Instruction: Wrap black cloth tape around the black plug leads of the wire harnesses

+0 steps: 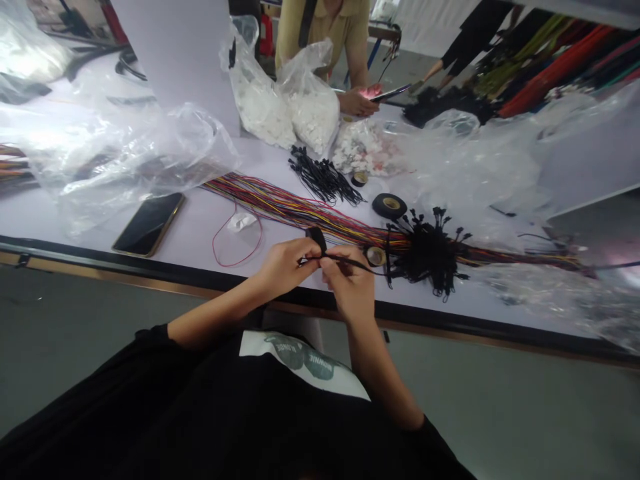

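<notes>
Close together at the table's front edge, both my hands are closed in pinches. My left hand [286, 268] grips a strip of black tape [316, 237], whose wider end stands up above the fingertips. Between finger and thumb, my right hand [354, 285] pinches a thin black cable [367, 268] that runs out to the right. The tape and cable meet at my fingertips, where the fingers partly cover them. Just behind lies a long bundle of coloured wires [280, 205]. To the right, a heap of black connectors [430, 253] rests over the bundle, near a small tape roll [376, 256].
A black tape roll [389, 206] and loose black connector leads [325, 175] lie behind the wires. Left are a phone [149, 225] and a red wire loop [214, 243]. Plastic bags [310, 100] of white parts stand at the back, where a person [323, 33] holds a device.
</notes>
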`<state>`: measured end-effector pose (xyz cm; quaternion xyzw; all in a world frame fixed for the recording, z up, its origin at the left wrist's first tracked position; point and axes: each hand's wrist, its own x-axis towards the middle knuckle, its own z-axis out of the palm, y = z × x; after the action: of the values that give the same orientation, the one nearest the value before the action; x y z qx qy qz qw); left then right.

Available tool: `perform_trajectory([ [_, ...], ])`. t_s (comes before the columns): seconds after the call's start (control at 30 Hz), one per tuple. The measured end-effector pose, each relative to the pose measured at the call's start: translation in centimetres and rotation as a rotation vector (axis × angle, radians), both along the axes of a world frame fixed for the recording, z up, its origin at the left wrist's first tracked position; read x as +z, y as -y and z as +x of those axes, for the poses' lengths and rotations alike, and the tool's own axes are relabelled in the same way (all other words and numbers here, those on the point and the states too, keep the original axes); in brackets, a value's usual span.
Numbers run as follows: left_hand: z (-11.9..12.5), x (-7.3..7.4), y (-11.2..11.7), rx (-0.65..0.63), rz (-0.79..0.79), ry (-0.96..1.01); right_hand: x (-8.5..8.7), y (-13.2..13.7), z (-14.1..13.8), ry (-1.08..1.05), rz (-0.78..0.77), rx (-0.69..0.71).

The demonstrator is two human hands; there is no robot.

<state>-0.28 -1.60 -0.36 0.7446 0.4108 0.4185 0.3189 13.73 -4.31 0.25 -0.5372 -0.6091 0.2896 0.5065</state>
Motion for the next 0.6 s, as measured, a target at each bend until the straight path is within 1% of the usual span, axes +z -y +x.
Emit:
perform_trajectory([
  [0.07,0.1,-0.2,0.3,-0.002,0.015,-0.002,-0.2,-0.1,0.0,-0.008,-0.037,-0.002],
  [0.13,0.3,-0.5,0.4,0.014,-0.049,0.085,-0.3,-0.1,0.1,0.058,0.001,-0.087],
  [0.17,0.3,-0.6,0.3,0.029,-0.121,0.175,-0.3,-0.1,0.1,0.104,0.028,-0.129],
  [0.23,0.3,-0.7,0.0,0.032,-0.341,0.396,-0.3,-0.1,0.1,0.163,0.066,-0.172],
  [0.3,0.1,-0.7,-0.6,-0.061,-0.609,0.585,-0.3,0.0,0.0,0.176,0.089,-0.158],
  [0.37,-0.3,-0.6,-1.2,-0.225,-0.853,0.681,-0.2,0.1,0.0,0.159,0.094,-0.122],
  [0.43,-0.5,-0.6,-1.6,-0.376,-1.015,0.738,-0.1,0.2,-0.1,0.111,0.069,-0.090],
  [0.47,-0.4,-0.6,-1.7,-0.419,-1.059,0.767,-0.1,0.2,-0.1,0.079,0.043,-0.080],
  [0.53,-0.2,-0.8,-1.5,-0.439,-1.071,0.823,-0.2,0.1,-0.1,-0.014,-0.022,-0.070],
  [0.6,-0.1,-0.7,-1.0,-0.388,-0.965,0.849,-0.5,-0.3,0.0,-0.154,-0.081,-0.078],
])
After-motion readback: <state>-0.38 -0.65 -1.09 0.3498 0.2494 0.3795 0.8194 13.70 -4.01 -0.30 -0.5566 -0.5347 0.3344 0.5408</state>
